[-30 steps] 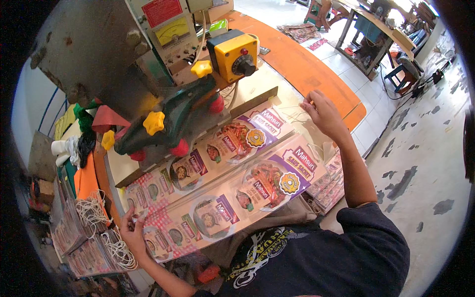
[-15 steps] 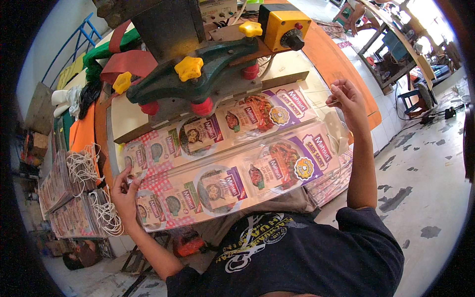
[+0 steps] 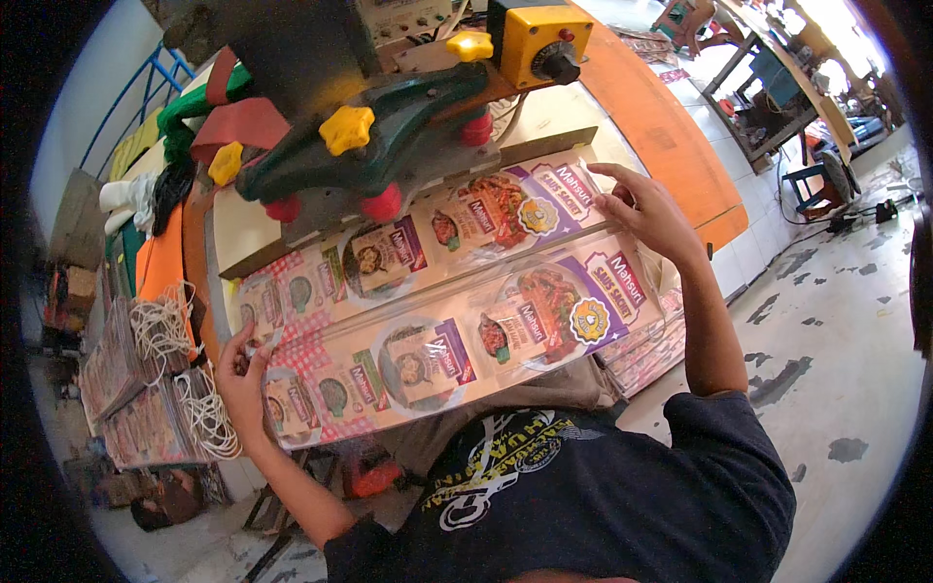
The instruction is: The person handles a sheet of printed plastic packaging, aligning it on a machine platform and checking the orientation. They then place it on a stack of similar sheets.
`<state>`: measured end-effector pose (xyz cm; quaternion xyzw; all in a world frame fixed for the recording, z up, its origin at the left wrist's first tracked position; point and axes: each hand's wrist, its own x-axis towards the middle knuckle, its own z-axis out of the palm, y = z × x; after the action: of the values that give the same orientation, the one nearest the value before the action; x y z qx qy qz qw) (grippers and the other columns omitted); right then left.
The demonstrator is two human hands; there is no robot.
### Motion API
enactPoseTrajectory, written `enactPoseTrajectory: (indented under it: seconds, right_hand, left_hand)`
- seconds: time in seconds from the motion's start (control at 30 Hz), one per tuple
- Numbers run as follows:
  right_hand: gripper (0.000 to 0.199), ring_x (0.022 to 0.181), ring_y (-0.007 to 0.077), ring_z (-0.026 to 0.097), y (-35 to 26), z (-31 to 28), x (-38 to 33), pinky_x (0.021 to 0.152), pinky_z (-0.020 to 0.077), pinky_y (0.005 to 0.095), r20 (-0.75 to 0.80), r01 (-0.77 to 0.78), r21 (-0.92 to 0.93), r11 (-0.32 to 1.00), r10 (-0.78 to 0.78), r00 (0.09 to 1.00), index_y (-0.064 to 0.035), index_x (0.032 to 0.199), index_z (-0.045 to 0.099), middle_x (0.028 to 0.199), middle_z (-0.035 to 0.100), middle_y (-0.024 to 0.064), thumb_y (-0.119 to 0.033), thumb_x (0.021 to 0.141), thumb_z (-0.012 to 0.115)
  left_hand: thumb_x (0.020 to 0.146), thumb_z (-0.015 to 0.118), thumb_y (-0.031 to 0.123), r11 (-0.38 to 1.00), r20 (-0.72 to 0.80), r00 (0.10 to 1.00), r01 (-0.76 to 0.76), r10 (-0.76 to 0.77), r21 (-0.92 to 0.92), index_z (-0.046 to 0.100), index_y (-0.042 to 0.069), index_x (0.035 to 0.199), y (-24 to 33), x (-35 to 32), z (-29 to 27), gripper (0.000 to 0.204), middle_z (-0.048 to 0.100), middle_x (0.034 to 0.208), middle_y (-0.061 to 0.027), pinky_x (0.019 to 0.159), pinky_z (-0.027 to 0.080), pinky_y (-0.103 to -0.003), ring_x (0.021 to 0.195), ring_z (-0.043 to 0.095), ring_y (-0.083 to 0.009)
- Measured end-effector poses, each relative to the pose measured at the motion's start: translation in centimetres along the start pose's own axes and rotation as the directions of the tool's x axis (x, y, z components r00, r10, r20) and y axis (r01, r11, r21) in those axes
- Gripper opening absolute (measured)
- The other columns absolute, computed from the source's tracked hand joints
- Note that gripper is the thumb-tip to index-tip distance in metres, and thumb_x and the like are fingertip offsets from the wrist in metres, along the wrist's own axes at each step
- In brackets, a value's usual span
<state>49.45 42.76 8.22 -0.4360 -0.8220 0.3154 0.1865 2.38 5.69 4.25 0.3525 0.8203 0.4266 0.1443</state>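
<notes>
A long printed plastic sheet [image 3: 428, 311] in two banded panels, with pictures of food packs, lies slanting before me. Its far edge reaches the metal bar of a dark green press [image 3: 408, 136]. At the sheet's left end my left hand [image 3: 243, 379] has its thumb and curled fingers closed on the edge. My right hand [image 3: 649, 216] rests at the far right corner, forefinger stretched along it and thumb apart on the print. A narrow clear strip runs between the two panels. Whether a cord lies along it, I cannot tell.
Yellow star knobs [image 3: 347, 130] and red feet [image 3: 381, 203] sit on the press, beside a yellow control box [image 3: 544, 47]. White cords [image 3: 209, 418] lie on stacked printed sheets [image 3: 146, 428] at left. More printed sheets [image 3: 641, 355] are stacked at right, below the orange table edge [image 3: 714, 209].
My right hand has come down and left from above the sheet's right end onto its far corner, its pinch opening out. My left hand stays at the left edge.
</notes>
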Motion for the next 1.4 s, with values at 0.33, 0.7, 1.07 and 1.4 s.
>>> enactPoseTrajectory:
  seconds: [0.33, 0.7, 1.07, 1.4]
  right_hand:
    - [0.042, 0.066, 0.0223, 0.056, -0.5, 0.8, -0.2, 0.065, 0.0456, 0.0388, -0.041, -0.002, -0.177, 0.984, -0.005, 0.999, -0.0141, 0.138, 0.066, 0.072, 0.061, 0.0126, -0.033, 0.1, 0.067]
    - [0.039, 0.094, 0.0356, 0.071, -2.5, 1.3, -1.2, 0.088, 0.0537, 0.0458, -0.086, -0.13, -0.204, 0.97, 0.114, 0.99, -0.0178, 0.136, 0.067, 0.109, 0.073, 0.0212, -0.036, 0.103, 0.06]
    - [0.036, 0.074, 0.027, 0.065, -2.0, 2.4, -1.0, 0.074, 0.0516, 0.0396, -0.182, -0.14, -0.075, 0.987, 0.124, 0.975, -0.015, 0.132, 0.071, 0.084, 0.069, 0.0191, -0.031, 0.101, 0.064]
    - [0.038, 0.086, 0.0118, 0.066, -1.1, 3.4, -1.1, 0.078, 0.0529, 0.0297, -0.217, -0.082, -0.033, 0.996, 0.073, 0.974, -0.005, 0.137, 0.067, 0.1, 0.077, 0.0137, -0.023, 0.104, 0.061]
  left_hand:
    - [0.1, 0.07, 0.024, 0.991, 0.096, 0.995, -0.013, 0.001, 0.131, 0.063, 0.008, 0.143, 2.8, 0.9, -0.8, 0.046, 0.054, 0.085, 0.0004, 0.065, 0.042, -0.028, 0.071, 0.045, -0.0111]
    - [0.104, 0.065, 0.028, 0.94, -0.042, 0.993, -0.088, 0.108, 0.33, 0.066, 0.015, 0.141, 2.9, -0.9, 0.4, 0.04, 0.055, 0.106, -0.0072, 0.078, 0.046, -0.034, 0.084, 0.05, -0.0191]
    - [0.102, 0.066, 0.025, 0.878, -0.043, 0.976, -0.175, 0.216, 0.446, 0.066, 0.01, 0.139, 3.2, -0.5, 0.9, 0.04, 0.06, 0.102, -0.0125, 0.081, 0.048, -0.036, 0.087, 0.057, -0.0238]
    - [0.094, 0.074, 0.025, 0.95, -0.099, 0.986, -0.102, 0.137, 0.296, 0.071, 0.011, 0.131, 2.3, -0.3, 1.0, 0.04, 0.06, 0.094, -0.0128, 0.073, 0.049, -0.035, 0.079, 0.057, -0.0242]
